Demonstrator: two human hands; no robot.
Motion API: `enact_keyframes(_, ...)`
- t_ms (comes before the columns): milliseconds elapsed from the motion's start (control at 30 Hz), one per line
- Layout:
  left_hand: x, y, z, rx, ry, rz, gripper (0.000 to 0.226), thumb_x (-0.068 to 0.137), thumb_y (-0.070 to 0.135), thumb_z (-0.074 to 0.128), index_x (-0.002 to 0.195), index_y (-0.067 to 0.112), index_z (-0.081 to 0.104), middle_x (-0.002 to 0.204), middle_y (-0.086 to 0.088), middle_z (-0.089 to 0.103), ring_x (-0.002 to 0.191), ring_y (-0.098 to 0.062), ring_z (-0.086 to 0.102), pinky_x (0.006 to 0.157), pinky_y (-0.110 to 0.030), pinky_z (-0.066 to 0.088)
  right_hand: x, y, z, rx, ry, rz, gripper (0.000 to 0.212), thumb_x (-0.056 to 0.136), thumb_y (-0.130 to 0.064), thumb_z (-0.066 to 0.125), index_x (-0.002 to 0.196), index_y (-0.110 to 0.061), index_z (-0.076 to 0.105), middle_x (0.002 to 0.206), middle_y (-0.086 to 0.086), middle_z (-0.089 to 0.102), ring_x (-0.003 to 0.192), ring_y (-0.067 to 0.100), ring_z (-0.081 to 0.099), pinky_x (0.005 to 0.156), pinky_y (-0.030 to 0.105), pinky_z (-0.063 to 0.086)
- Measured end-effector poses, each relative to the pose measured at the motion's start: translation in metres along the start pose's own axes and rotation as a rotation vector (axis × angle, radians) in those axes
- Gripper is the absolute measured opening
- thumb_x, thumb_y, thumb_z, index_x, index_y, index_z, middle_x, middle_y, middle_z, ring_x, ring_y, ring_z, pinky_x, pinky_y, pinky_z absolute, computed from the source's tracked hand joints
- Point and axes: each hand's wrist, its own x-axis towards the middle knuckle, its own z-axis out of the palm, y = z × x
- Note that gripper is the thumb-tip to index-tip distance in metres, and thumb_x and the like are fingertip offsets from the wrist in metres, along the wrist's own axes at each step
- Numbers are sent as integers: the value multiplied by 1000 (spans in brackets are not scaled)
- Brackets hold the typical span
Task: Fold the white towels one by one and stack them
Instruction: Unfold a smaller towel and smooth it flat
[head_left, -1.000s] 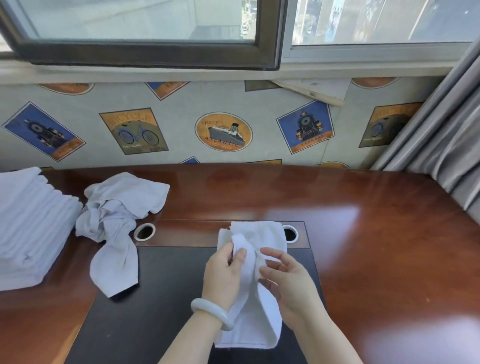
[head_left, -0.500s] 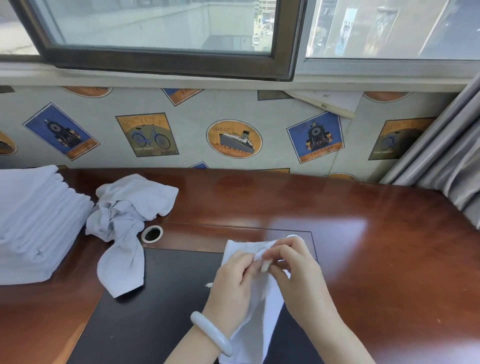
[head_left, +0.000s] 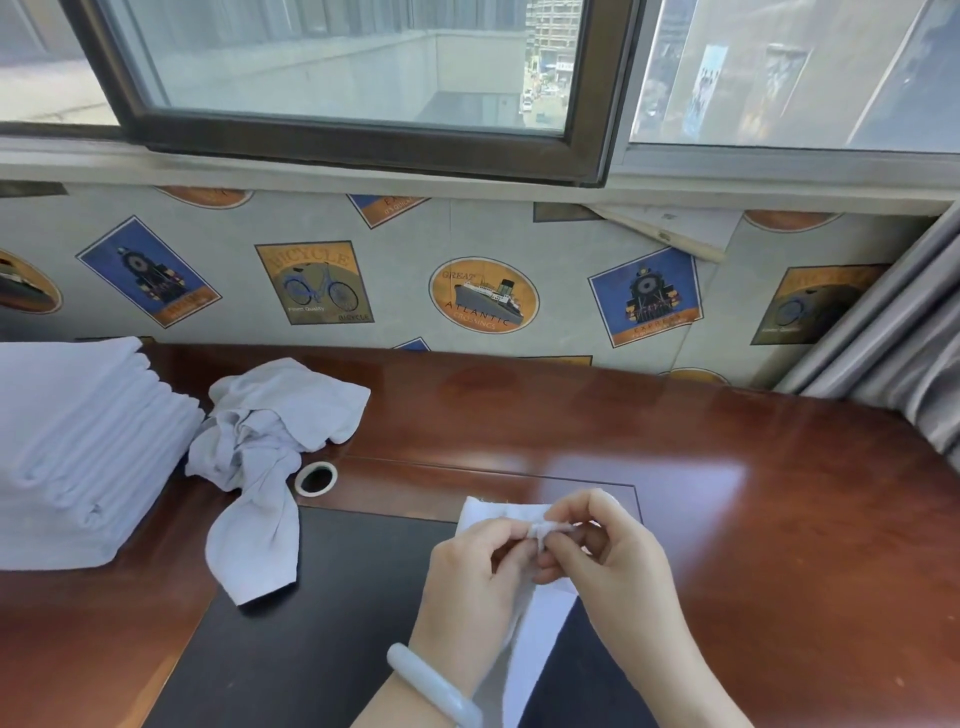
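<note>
White towel (head_left: 535, 639) pinched by L hand (head_left: 472, 587) & R hand (head_left: 618, 566); bottom cut off.

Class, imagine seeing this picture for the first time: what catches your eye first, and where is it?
Low in the middle, the left hand and right hand pinch the top edge of a white towel over the dark desk pad. At the far left sits a stack of folded towels, with a crumpled towel beside it.

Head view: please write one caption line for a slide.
Left hand and right hand pinch one white towel at the desk; crumpled heap and folded stack lie left.
</note>
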Motion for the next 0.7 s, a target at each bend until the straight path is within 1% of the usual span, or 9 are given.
enact_keyframes(67,0,0,0,4,8,9,17,92,9,65,88,21,76,76,19,67,73,-3,62,63,-6,41,0,0,-1,46,-15,19,22,85,8,65,77,-12,62,70,9,69,60,24,72,64,23,56)
enact_keyframes(133,0,-1,0,12,4,31,16,94,11,63,90,18,76,77,22,65,73,0,60,63,-6,39,1,1,-1,67,-13,30,21,83,6,70,72,-11,64,77,13,67,60,25,71,60,23,56)
enact_keyframes(233,0,-2,1,57,-8,88,16,96,13,60,88,17,73,77,22,63,72,-1,57,63,-6,37,2,1,0,42,1,-3,24,81,7,72,68,-12,66,84,-2,63,55,20,66,50,21,50)
enact_keyframes(300,0,-3,0,65,-4,119,17,95,8,60,88,16,73,80,16,64,75,-4,59,65,-7,39,3,2,0,19,-4,-21,27,82,7,69,73,-18,66,80,-4,64,52,18,62,50,19,48)
enact_keyframes(367,1,-4,-2,61,18,159,20,93,1,61,91,17,74,80,18,66,80,-1,61,70,-6,41,3,3,-1,-30,-43,-31,34,84,5,65,82,-28,67,71,1,65,52,18,61,55,16,47)
enact_keyframes(400,1,-5,-3,67,26,176,22,92,0,61,93,18,74,82,20,66,82,0,62,71,-6,41,4,3,-1,-58,-61,-51,36,84,6,64,87,-30,69,73,0,64,54,18,62,59,17,49)
enact_keyframes(467,1,-6,-4,76,42,183,22,93,2,62,93,22,69,84,18,67,82,-2,63,71,-7,43,7,3,-1,-113,-81,-103,33,85,9,63,87,-22,72,82,-4,60,59,18,65,62,19,52)
enact_keyframes(567,1,-7,-3,62,70,174,17,94,8,62,93,23,56,87,16,65,80,-6,62,65,-8,42,10,4,1,-153,-78,-130,26,86,10,64,78,-15,66,83,3,58,57,17,65,59,17,50)
enact_keyframes(700,6,-19,2,146,-9,-7,14,95,22,58,87,26,48,80,7,60,73,-13,57,64,-30,48,12,1,4,-59,-33,-118,25,86,7,61,73,-14,63,81,-3,70,50,17,61,56,18,48)
